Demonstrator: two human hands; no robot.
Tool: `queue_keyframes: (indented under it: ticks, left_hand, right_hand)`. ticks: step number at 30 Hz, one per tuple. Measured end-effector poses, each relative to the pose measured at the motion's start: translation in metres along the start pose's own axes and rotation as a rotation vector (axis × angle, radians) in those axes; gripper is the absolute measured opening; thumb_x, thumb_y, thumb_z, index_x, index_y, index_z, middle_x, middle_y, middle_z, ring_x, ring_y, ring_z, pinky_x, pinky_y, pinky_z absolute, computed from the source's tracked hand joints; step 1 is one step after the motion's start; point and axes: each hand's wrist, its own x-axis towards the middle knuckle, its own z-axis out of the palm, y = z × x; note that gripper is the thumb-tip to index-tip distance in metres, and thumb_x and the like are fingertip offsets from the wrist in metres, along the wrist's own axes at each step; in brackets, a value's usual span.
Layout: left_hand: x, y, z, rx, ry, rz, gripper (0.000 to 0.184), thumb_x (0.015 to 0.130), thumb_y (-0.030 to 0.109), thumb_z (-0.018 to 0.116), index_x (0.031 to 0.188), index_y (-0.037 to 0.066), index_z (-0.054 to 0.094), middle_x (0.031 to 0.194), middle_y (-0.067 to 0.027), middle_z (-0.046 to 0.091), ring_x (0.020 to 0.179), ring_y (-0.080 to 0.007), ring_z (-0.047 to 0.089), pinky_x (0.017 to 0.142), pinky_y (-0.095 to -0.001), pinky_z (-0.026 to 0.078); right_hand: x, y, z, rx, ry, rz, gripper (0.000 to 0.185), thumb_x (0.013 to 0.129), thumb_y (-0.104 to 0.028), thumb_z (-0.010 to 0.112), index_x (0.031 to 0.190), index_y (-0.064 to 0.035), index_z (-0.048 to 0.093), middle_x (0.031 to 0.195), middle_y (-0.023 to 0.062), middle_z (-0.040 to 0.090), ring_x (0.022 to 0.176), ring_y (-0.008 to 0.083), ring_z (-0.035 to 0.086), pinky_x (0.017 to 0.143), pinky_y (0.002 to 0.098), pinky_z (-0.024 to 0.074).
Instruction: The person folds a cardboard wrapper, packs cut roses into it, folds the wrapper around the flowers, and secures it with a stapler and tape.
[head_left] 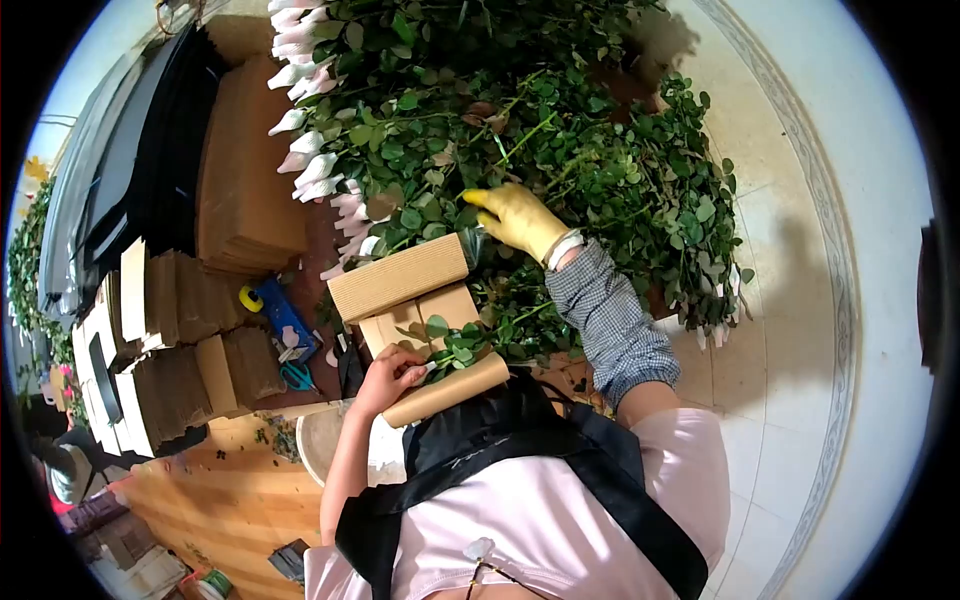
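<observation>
My bare left hand (388, 380) is closed at the head end of a rose (463, 345), with a bit of white showing beside the fingertips. Its green leaves lie over a corrugated cardboard sheet (420, 315) whose two edges are rolled up. Most of the flower head is hidden. My right hand (522, 222), in a yellow glove, hovers over the leafy stems with its thumb and forefinger apart and nothing visible between them. Beyond it lies a big pile of roses (600, 170), their buds in pale net sleeves (316, 170) pointing left.
Stacks of folded cardboard (185, 385) and tall brown sheets (255, 165) stand at the left. Near them are teal-handled scissors (297, 376), a blue box (287, 318) and a yellow tape roll (250, 298). A white round tub (318, 440) sits by my left forearm.
</observation>
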Motion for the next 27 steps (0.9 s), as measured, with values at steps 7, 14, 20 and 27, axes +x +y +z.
queue_keyframes:
  ticks: [7, 14, 20, 27]
  left_hand:
    - [-0.001, 0.000, 0.000, 0.013, 0.003, -0.012, 0.023, 0.090, 0.019, 0.075, 0.104, 0.001, 0.072, 0.098, -0.0095, 0.061, 0.082, -0.0195, 0.065, 0.074, -0.0307, 0.053]
    - [0.001, -0.006, 0.000, 0.023, 0.020, 0.068, 0.024, 0.088, 0.019, 0.076, 0.104, 0.002, 0.072, 0.096, -0.0120, 0.060, 0.085, -0.0247, 0.065, 0.077, -0.0347, 0.053]
    - [-0.001, -0.004, -0.003, -0.003, 0.006, 0.057, 0.021, 0.088, 0.018, 0.074, 0.102, 0.003, 0.072, 0.096, -0.0131, 0.061, 0.089, -0.0276, 0.064, 0.079, -0.0357, 0.052]
    - [-0.003, -0.032, 0.009, -0.142, 0.072, 0.086, 0.021, 0.084, 0.014, 0.074, 0.097, -0.001, 0.069, 0.089, -0.0166, 0.068, 0.087, -0.0323, 0.065, 0.083, -0.0385, 0.052]
  right_hand:
    - [0.063, 0.032, 0.047, -0.648, -0.150, 0.023, 0.029, 0.099, -0.018, 0.050, 0.123, -0.0147, 0.063, 0.122, 0.0085, 0.067, 0.124, 0.0266, 0.056, 0.114, 0.0413, 0.0316]
    - [0.104, -0.005, -0.009, -0.474, 0.219, -0.037, 0.013, 0.088, -0.008, 0.060, 0.090, -0.0148, 0.071, 0.076, 0.0078, 0.071, 0.078, 0.0247, 0.068, 0.096, 0.0404, 0.0462]
    - [0.087, -0.004, -0.090, -0.143, 0.410, -0.132, 0.028, 0.087, -0.003, 0.060, 0.112, -0.0091, 0.072, 0.105, 0.0152, 0.072, 0.100, 0.0293, 0.068, 0.099, 0.0417, 0.0498]
    - [-0.072, 0.006, -0.086, 0.125, -0.278, 0.009, 0.029, 0.086, 0.004, 0.058, 0.111, -0.0039, 0.070, 0.113, 0.0155, 0.069, 0.105, 0.0292, 0.066, 0.094, 0.0376, 0.0545]
